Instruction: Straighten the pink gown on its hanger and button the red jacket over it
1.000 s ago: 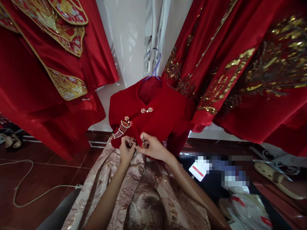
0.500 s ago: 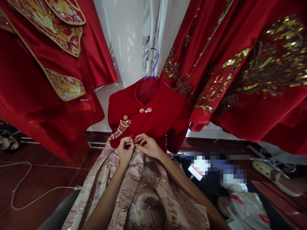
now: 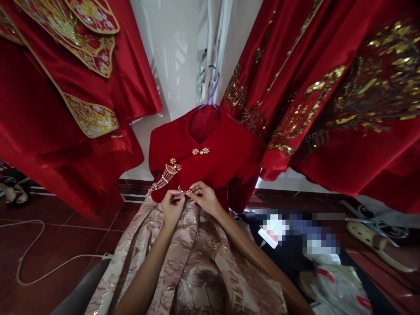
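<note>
A red short jacket [image 3: 216,166] hangs on a purple hanger [image 3: 213,94], above a pinkish-gold brocade skirt [image 3: 144,245]. At its lower front edge, my left hand [image 3: 173,208] pinches thumb and forefinger together at a small beaded clasp [image 3: 187,191]. Opposite it, my right hand [image 3: 206,200] grips the clasp's other side with bent fingers. The fingertips nearly meet and hide part of the clasp. A flower-shaped clasp [image 3: 201,151] fastens the neckline. On the chest sits a beaded brooch [image 3: 169,170] with hanging strands.
Red embroidered garments [image 3: 92,116] hang at the left, and red sequined ones [image 3: 328,96] at the right. A lit phone [image 3: 268,237] and a clear plastic-wrapped bundle [image 3: 341,284] lie on a dark surface at the right. A white cable [image 3: 62,264] crosses the tiled floor.
My left fingertips have shifted slightly right, closer to my right fingertips at the clasp. The jacket appears slightly further right as the view shifts.
</note>
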Available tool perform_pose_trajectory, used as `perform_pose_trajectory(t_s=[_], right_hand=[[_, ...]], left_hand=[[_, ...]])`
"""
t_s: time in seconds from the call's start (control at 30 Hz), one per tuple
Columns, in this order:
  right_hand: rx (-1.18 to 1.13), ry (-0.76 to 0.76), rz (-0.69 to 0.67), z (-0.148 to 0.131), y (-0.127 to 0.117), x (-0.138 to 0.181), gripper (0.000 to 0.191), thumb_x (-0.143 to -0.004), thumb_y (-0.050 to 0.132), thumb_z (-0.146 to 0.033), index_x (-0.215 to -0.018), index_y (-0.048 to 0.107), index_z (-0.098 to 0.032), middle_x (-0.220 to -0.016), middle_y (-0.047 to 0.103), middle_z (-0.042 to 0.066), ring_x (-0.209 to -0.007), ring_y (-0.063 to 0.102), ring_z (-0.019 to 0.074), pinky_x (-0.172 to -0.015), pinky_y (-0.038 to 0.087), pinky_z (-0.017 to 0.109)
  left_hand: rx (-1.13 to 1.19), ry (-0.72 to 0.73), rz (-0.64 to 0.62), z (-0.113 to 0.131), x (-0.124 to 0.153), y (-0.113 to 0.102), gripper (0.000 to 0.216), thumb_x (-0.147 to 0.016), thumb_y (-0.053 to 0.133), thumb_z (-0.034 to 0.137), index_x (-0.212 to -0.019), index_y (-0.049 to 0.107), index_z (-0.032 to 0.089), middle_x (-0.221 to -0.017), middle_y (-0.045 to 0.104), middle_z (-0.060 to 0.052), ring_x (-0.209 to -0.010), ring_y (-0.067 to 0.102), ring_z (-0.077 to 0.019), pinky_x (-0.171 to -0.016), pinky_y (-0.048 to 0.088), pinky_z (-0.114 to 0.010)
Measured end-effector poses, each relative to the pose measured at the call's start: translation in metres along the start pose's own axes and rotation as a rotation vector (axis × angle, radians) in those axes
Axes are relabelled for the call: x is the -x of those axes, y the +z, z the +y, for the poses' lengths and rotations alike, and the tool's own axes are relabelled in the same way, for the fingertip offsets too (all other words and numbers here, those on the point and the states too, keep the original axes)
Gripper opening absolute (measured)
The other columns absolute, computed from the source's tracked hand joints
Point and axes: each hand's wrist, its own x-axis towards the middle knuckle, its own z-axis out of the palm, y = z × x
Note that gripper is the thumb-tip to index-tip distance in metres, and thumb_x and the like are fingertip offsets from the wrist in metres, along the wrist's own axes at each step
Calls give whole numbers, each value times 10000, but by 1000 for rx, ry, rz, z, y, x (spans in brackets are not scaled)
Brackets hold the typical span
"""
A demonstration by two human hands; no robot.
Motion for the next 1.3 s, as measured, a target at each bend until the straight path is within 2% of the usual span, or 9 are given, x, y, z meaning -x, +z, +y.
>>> perform_pose_trajectory(t_s=[0.1, 0.23, 0.43, 0.57, 0.73, 0.9, 1.0, 1.17, 1.3], right_hand=[[-37, -1, -26, 2, 3, -1, 353, -666, 711, -433, -865, 578, -174, -772, 626, 22, -695, 646, 149, -587, 592, 281], [-20, -35, 42, 8, 4, -3, 337, -688, 693, -434, -866, 587, -168, -777, 637, 33, -697, 653, 156, -578, 594, 285], [31, -85, 106, 9, 5, -3, 306, -716, 675, -421, -868, 593, -169, -768, 641, 31, -688, 652, 153, -577, 596, 283], [2, -87, 147, 6, 5, -2, 322, -697, 692, -423, -863, 601, -164, -785, 636, 32, -673, 641, 149, -561, 596, 288], [-165, 21, 100, 2, 4, -4, 381, -637, 736, -438, -863, 614, -155, -737, 640, 19, -645, 641, 139, -578, 592, 281], [-245, 38, 192, -1, 4, -6, 384, -632, 734, -438, -865, 619, -154, -774, 646, 20, -649, 629, 121, -574, 586, 260], [-189, 9, 185, 0, 4, -5, 367, -655, 720, -431, -873, 624, -151, -781, 645, 26, -655, 624, 125, -576, 588, 266], [10, -70, 91, 3, 3, -2, 301, -713, 676, -412, -884, 641, -167, -766, 646, 34, -679, 631, 154, -539, 581, 272], [218, -193, 141, 3, 2, -1, 203, -767, 633, -350, -881, 651, -183, -820, 663, 44, -698, 637, 150, -621, 572, 280]], left_hand=[[-5, -14, -15, -1, -1, 0, 161, -735, 663, 252, -841, 581, 162, -781, 623, -13, -691, 619, -106, -671, 543, -241], [28, -25, -48, 1, -2, 2, 168, -739, 654, 254, -856, 567, 171, -792, 612, -12, -718, 614, -106, -658, 541, -226], [80, -52, -42, 0, -3, 3, 306, -722, 680, 260, -984, 538, 188, -795, 606, -4, -716, 611, -103, -637, 532, -215], [22, -9, -68, -2, -2, 3, 286, -753, 656, 275, -1017, 585, 189, -792, 604, -8, -701, 590, -102, -633, 509, -212], [-107, 113, -62, 0, -4, 1, 248, -784, 628, 264, -1023, 626, 199, -693, 512, 27, -589, 479, -83, -576, 434, -200], [-165, 153, -60, 6, -6, -1, 163, -792, 628, 264, -935, 672, 199, -672, 506, 22, -598, 480, -87, -597, 437, -206], [-106, 107, -71, 6, -4, -1, 180, -787, 636, 280, -943, 670, 195, -744, 579, -3, -641, 548, -94, -587, 476, -202], [-31, 48, -61, 4, -1, 0, 206, -777, 641, 295, -947, 669, 183, -818, 651, -30, -683, 625, -112, -615, 548, -230], [-7, 38, -70, 5, 0, 0, 228, -757, 657, 301, -952, 680, 185, -844, 675, -40, -729, 653, -131, -655, 576, -257]])
